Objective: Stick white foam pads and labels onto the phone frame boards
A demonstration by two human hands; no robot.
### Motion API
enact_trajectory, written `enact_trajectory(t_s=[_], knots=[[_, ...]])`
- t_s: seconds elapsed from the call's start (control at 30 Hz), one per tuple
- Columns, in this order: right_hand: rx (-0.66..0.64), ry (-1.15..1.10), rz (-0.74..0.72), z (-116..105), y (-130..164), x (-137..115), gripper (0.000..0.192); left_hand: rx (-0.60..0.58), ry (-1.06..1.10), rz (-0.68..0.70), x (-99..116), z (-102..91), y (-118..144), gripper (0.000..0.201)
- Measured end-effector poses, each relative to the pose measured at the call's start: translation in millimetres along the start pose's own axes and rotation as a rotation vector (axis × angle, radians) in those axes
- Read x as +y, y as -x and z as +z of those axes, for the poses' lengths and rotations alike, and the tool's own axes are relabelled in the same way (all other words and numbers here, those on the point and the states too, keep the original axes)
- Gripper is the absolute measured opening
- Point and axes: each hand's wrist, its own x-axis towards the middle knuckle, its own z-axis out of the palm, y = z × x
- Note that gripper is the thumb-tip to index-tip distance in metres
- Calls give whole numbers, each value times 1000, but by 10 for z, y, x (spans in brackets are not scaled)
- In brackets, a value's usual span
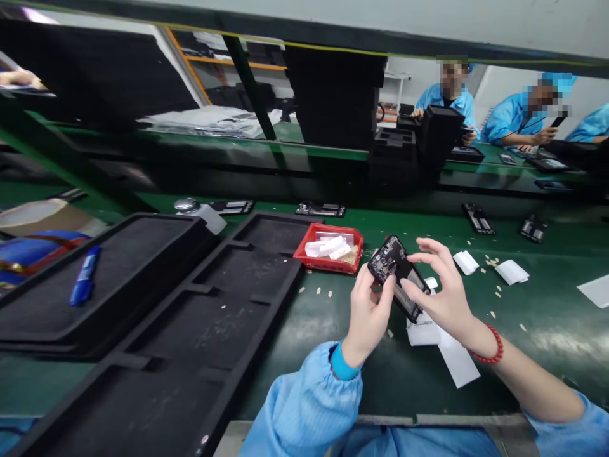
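Observation:
An opened phone body [391,255], with bare circuitry and a battery showing, is tilted above the green bench. My left hand [368,308] is closed around its lower left edge, the thumb lying over the inner side. On the other side my right hand [440,289] hovers at the phone's battery half. Its thumb and index finger are apart, with nothing visible between them, and the other fingers are stretched out. Whether its fingertips touch the phone I cannot tell. Under the phone lie white paper slips [423,333]. Left of it stands a red bin [328,263] with white paper pieces inside.
Black trays [190,330] fill the left side, with a blue marker [85,276] on one. More phone bodies [478,219] lie along the back. Small tan bits and folded papers [511,271] are scattered rightwards. Beyond a partition, people in blue [518,117] sit at another bench.

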Motion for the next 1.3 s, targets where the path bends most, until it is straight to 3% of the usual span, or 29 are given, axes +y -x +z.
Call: enact_trajectory(t_s=[0.07,0.13,0.27,0.3,0.47,0.73,0.93,1.03,1.2,1.3], knots=[[10,-94,38,40,-82,-74,13,-8,10,34,-11,11,29,54],[-8,-164,80,94,-129,-133,4,13,-28,102,-18,15,50,56],[39,-174,33,184,-110,-209,6,71,-225,254,3,-38,61,6],[53,-152,-13,197,-97,-220,5,74,-252,274,18,-59,58,5],[22,-67,-224,214,-102,-237,13,85,-327,342,89,-123,37,18],[-54,-110,-151,160,-237,-216,8,127,-376,495,67,-115,8,18],[-90,7,-277,203,-254,-271,7,131,-295,401,40,-132,16,17],[-142,-65,-309,199,-267,-300,8,127,-208,302,42,-158,-5,15],[-228,-319,-50,183,-613,-189,12,295,-24,174,38,-207,-112,11],[-340,-305,31,392,-1061,-12,17,414,80,127,10,-193,-163,3]])
